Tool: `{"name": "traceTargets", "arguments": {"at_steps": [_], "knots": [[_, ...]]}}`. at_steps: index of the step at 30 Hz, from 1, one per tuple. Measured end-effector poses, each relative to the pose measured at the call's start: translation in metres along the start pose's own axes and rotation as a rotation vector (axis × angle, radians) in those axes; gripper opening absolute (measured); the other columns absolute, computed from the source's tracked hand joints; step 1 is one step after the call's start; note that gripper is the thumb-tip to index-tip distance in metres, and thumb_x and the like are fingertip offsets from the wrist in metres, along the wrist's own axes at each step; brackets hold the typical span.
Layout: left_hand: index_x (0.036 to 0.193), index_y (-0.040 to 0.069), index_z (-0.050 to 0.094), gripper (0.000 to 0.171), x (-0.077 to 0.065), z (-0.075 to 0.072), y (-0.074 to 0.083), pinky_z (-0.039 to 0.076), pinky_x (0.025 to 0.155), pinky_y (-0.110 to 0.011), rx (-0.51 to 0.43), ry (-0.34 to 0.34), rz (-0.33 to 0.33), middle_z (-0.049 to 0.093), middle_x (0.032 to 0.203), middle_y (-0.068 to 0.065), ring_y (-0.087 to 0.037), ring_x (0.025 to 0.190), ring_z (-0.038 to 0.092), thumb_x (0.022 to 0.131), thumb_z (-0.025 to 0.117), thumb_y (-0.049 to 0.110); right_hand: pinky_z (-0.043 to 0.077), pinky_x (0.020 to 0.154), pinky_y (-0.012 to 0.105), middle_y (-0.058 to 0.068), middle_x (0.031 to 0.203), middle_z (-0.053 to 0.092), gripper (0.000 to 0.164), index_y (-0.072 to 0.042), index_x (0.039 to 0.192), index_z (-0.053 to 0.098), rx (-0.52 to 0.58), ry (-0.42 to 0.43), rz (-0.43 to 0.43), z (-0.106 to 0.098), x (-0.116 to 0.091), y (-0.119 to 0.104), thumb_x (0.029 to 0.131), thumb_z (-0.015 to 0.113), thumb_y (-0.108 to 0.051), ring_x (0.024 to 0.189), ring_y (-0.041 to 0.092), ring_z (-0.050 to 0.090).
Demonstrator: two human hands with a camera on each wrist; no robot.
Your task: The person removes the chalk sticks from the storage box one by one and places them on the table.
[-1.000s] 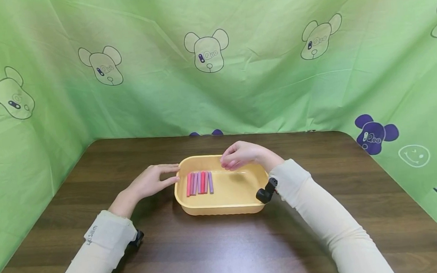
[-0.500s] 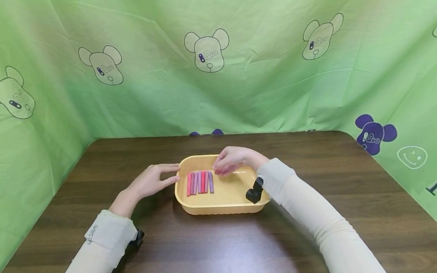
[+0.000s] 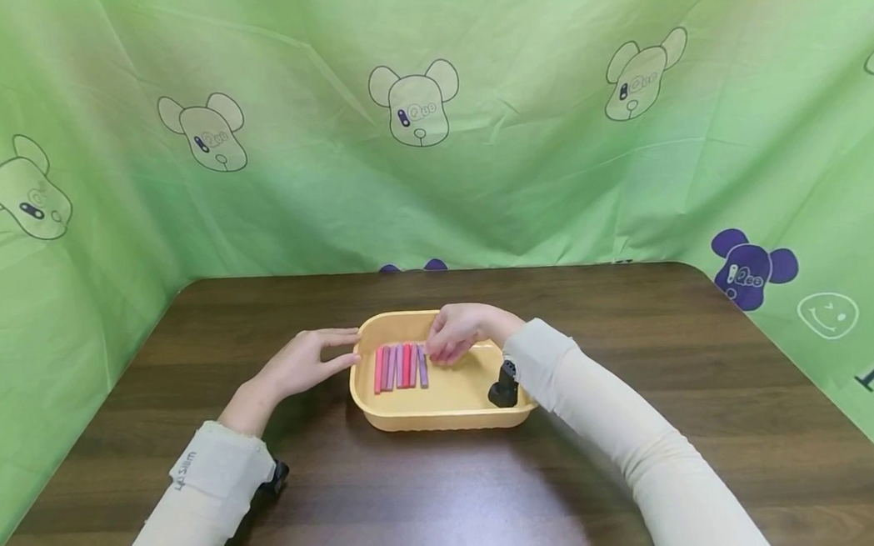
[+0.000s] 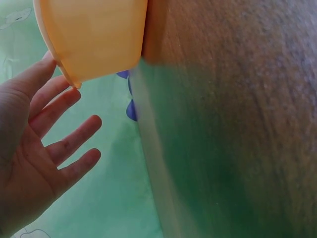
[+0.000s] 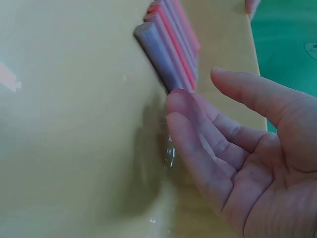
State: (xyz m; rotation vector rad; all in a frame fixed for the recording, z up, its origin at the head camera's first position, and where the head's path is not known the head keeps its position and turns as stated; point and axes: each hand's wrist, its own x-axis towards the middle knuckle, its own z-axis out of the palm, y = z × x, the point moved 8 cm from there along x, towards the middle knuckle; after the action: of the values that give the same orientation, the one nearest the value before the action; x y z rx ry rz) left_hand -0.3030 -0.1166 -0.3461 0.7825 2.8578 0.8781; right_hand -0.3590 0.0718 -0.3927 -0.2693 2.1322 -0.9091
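Note:
A yellow plastic tub (image 3: 446, 419) stands on the table, with a row of thin pink, red and purple sticks (image 3: 399, 367), chalk-like in shape, lying side by side in its left half. Outside the tub's left end, my left hand (image 3: 303, 365) touches the rim with spread fingertips, also seen in the left wrist view. My right hand (image 3: 461, 332) reaches down inside the tub, just right of the row. In the right wrist view its fingertips (image 5: 181, 101) are right at the near end of the outermost purple stick (image 5: 157, 54), the thumb held apart from them.
The tub sits near the middle of a dark wooden table (image 3: 391, 501). A green curtain (image 3: 522, 193) with bear-head prints hangs behind and along both sides. Each wrist carries a small black camera (image 3: 504, 386).
My right hand has moved left and down into the tub, up to the outermost purple stick. My left hand has stayed at the rim, and the sticks look almost unmoved.

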Motion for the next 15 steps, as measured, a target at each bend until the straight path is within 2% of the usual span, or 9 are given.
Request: {"name": "traceTargets", "arguments": {"at_steps": [6, 15], "knots": [[0.127, 0.007, 0.059, 0.043, 0.000, 0.000, 0.001, 0.040, 0.106, -0.046, -0.001, 0.001, 0.008, 0.057, 0.133, -0.010, -0.029, 0.127, 0.050, 0.090, 0.062, 0.029, 0.058, 0.066, 0.022, 0.001, 0.069, 0.066, 0.010, -0.002, 0.085, 0.063, -0.055, -0.019, 0.036, 0.007, 0.004, 0.004, 0.086, 0.064, -0.012, 0.063, 0.008, 0.063], [0.127, 0.008, 0.058, 0.044, 0.000, -0.001, 0.000, 0.040, 0.106, -0.046, -0.005, -0.001, -0.003, 0.056, 0.134, -0.010, -0.029, 0.128, 0.049, 0.090, 0.062, 0.030, 0.055, 0.058, 0.019, 0.001, 0.063, 0.063, 0.021, -0.008, 0.068, 0.058, -0.091, 0.012, 0.059, 0.012, 0.007, 0.003, 0.086, 0.067, -0.017, 0.057, 0.008, 0.059]]}}
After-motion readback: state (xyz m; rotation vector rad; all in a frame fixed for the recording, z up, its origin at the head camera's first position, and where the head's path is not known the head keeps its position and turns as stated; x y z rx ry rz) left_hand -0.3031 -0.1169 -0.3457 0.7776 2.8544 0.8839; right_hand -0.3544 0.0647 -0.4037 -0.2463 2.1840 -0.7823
